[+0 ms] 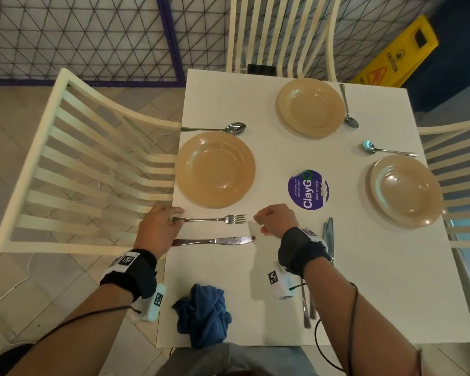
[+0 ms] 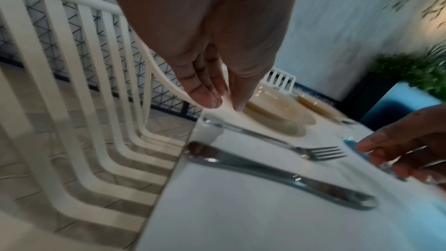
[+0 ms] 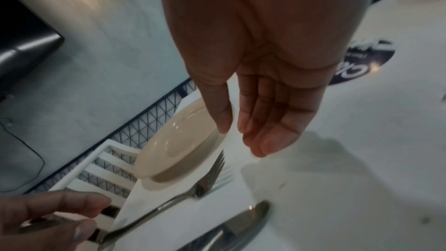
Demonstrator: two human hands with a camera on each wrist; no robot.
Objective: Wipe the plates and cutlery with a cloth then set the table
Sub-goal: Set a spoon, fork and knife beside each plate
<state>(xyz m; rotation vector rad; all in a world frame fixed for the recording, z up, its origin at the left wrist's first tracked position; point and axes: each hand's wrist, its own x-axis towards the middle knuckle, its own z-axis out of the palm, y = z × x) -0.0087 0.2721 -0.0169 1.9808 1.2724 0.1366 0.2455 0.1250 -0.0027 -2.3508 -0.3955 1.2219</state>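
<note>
Nearest the camera, a crumpled blue cloth point(image 1: 204, 314) lies at the table's near edge, between the two forearms and touched by neither hand.

Largest is the white square table point(image 1: 364, 280), with cream slat-back chairs at its left, far and right sides. Three tan plates sit on it: the left plate point(image 1: 215, 169) at the left edge, the far plate point(image 1: 310, 107) at the far side, and the right plate point(image 1: 407, 189) at the right edge. A round purple sticker point(image 1: 308, 189) sits between the left and right plates.

Three spoons lie beside the plates: one point(image 1: 215, 128) just beyond the left plate, one point(image 1: 347, 107) to the right of the far plate, one point(image 1: 385, 150) just beyond the right plate. One fork point(image 1: 215, 219) lies just nearer than the left plate, tines pointing right, and one table knife point(image 1: 215, 241) lies parallel, nearer still. More cutlery point(image 1: 329, 234) lies partly hidden under the right wrist; its count cannot be told.

At the table's left edge the left hand point(image 1: 159, 225) has its fingers at the fork's handle end; whether they grip it or only hover cannot be told. Held just right of the fork's tines, the right hand point(image 1: 276, 218) touches neither fork nor knife, its fingers relaxed and holding nothing.
</note>
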